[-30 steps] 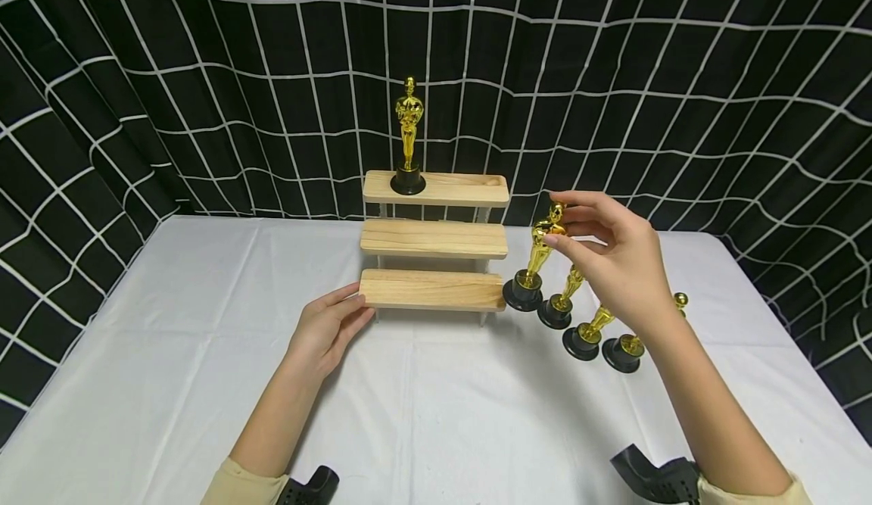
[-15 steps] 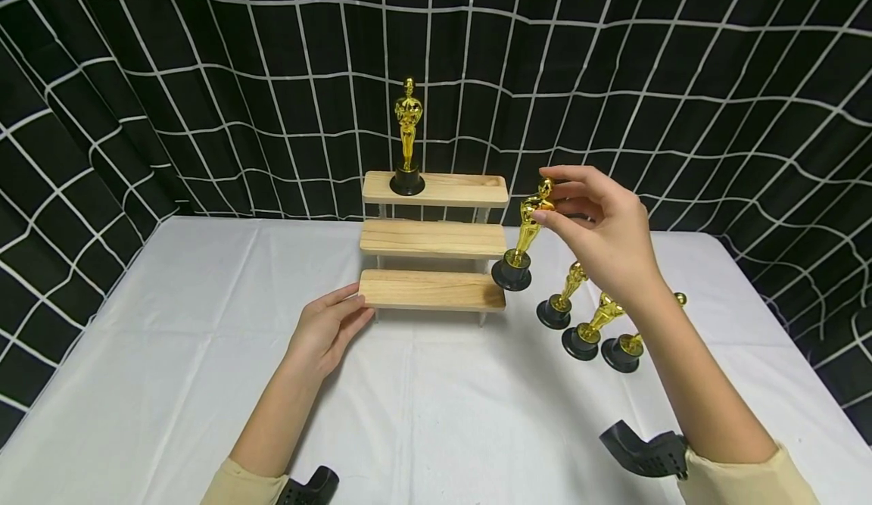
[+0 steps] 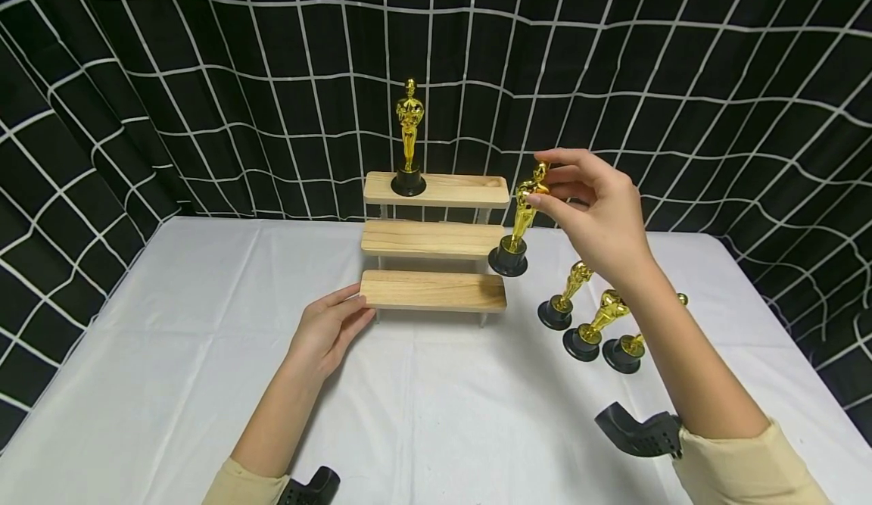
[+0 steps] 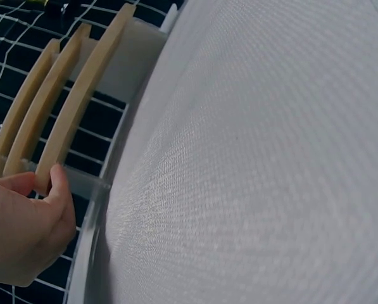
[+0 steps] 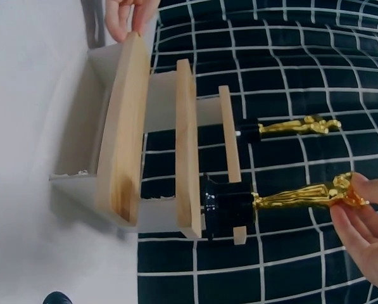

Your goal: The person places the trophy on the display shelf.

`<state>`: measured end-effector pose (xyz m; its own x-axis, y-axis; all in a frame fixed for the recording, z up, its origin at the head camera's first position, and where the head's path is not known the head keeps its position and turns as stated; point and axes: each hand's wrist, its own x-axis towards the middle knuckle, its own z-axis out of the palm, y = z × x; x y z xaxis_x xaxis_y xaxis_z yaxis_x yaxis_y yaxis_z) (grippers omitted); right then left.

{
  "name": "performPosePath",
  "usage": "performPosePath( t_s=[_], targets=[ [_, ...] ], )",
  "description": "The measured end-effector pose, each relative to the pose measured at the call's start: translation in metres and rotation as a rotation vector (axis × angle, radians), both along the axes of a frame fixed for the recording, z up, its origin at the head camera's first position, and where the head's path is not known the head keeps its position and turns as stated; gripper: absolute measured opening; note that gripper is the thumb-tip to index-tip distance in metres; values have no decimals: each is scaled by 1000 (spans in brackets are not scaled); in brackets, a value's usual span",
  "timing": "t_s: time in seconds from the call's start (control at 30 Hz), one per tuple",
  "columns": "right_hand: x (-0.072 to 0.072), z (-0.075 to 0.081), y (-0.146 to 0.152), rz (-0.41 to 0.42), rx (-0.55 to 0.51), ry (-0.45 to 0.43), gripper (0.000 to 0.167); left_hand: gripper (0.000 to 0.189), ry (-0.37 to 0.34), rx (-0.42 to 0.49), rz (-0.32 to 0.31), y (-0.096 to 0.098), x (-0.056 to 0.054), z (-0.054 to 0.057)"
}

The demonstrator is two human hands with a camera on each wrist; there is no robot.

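My right hand pinches a gold statuette by its head and upper body. The statuette leans slightly, and its round black base overlaps the right end of the middle shelf in the head view. In the right wrist view that base shows close by the shelf ends. My left hand grips the left end of the lowest shelf of a three-step wooden display stand; in the left wrist view the thumb and fingers pinch the board's end. Another gold statuette stands upright on the top shelf, left of its middle.
Right of the stand, several more statuettes stand in a slanting row on the white tablecloth, partly behind my right forearm. A black curtain with a white grid hangs behind the table.
My right hand has lifted the statuette up and slightly left, from beside the lowest shelf to about middle-shelf height. My left hand has stayed at the stand.
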<state>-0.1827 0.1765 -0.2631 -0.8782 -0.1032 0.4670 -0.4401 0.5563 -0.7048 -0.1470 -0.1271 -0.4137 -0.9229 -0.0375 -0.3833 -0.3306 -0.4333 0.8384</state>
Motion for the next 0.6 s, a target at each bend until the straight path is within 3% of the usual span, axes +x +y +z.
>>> performPosePath(
  t_s=[0.6],
  targets=[
    [-14, 11, -6, -20, 33, -7, 43, 49, 4, -3, 2, 0, -1, -1]
  ],
)
